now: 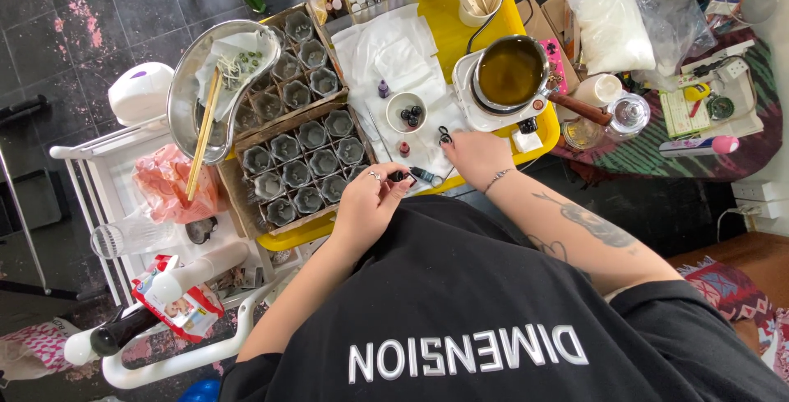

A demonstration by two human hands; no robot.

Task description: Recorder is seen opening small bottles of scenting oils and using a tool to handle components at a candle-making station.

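My left hand [370,205] pinches a small dark dropper bottle [400,176] over the near edge of the yellow table [460,24]. Close to its right, a second small bottle [425,176] lies on the white paper towel [394,53]. My right hand [475,155] rests on that towel with fingers curled down; whether it grips anything is hidden. Just beyond the hands stands a small white bowl [405,112] with little dark bottles in it. Two tiny bottles, one purple [383,88] and one red [403,149], stand nearby.
A pot of amber liquid [509,71] sits on a white hotplate [468,102] at right. Cardboard trays of several grey cups [300,168] fill the left. A metal kidney dish [185,102] holds wooden sticks. A white trolley [107,196] stands at far left.
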